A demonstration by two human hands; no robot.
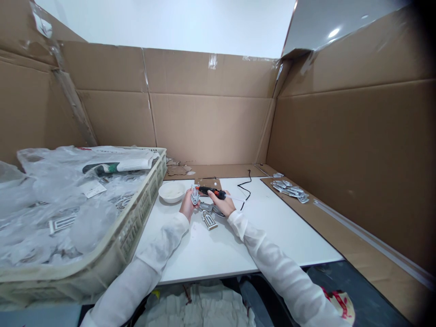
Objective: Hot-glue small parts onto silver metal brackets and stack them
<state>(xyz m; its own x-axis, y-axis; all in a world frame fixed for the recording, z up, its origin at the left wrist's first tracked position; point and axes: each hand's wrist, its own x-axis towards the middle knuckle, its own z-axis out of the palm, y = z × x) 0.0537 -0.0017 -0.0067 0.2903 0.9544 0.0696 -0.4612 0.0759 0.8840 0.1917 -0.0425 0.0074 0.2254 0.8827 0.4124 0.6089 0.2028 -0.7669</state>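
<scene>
My left hand point(187, 205) is closed on a small grey-and-white arch-shaped piece point(195, 196), held up above the white table point(245, 245). A black and orange glue gun point(211, 191) is gripped in my right hand point(223, 203), its orange-tipped front touching or very near the top of that piece. From the gun's back end a pale glue stick point(236, 198) sticks out to the right. Below my hands lie several similar pieces, among them an arch-shaped one point(209, 220) with a dark pattern. Fingers partly hide the held piece.
At left stands a large cream plastic crate point(136, 236) full of bagged pieces. A white bowl point(171, 192) sits beside it. Behind the gun is a small cardboard square point(218, 182); a black cord point(245, 186) lies right. More pieces point(289, 190) are piled by the cardboard wall point(340, 150).
</scene>
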